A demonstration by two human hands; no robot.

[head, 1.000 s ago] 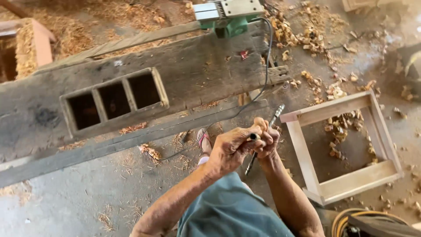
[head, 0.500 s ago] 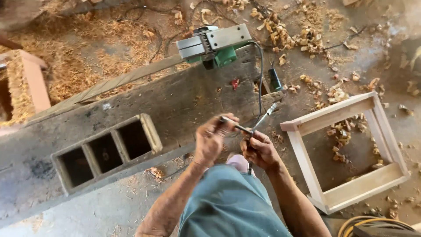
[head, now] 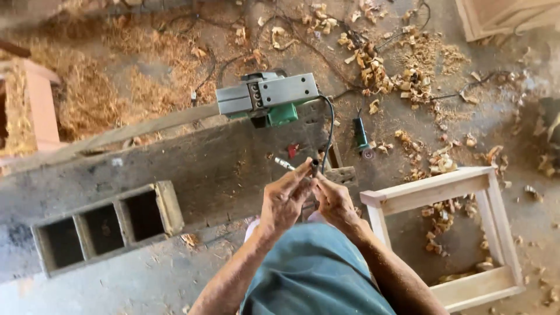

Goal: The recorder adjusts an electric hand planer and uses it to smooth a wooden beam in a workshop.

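Observation:
My left hand [head: 286, 201] and my right hand [head: 333, 199] meet in front of my body, above a long grey workbench [head: 192, 169]. Together they grip a slim metal tool with a dark handle [head: 315, 167]; its shiny tip [head: 284, 164] sticks out to the upper left, past my left fingers. Both hands have their fingers closed around it. An electric planer [head: 267, 96] with a grey body and green base rests on the bench just beyond my hands.
The bench has a rectangular opening with three slots [head: 102, 227] at the left. A pale wooden frame [head: 461, 233] lies on the floor at right. A green-handled tool [head: 360, 135], cables, wood chips and sawdust cover the floor beyond.
The view tilted, so the bench and planer sit lower in frame. My hands stayed together and turned the metal tool, whose tip now points up-left instead of up-right.

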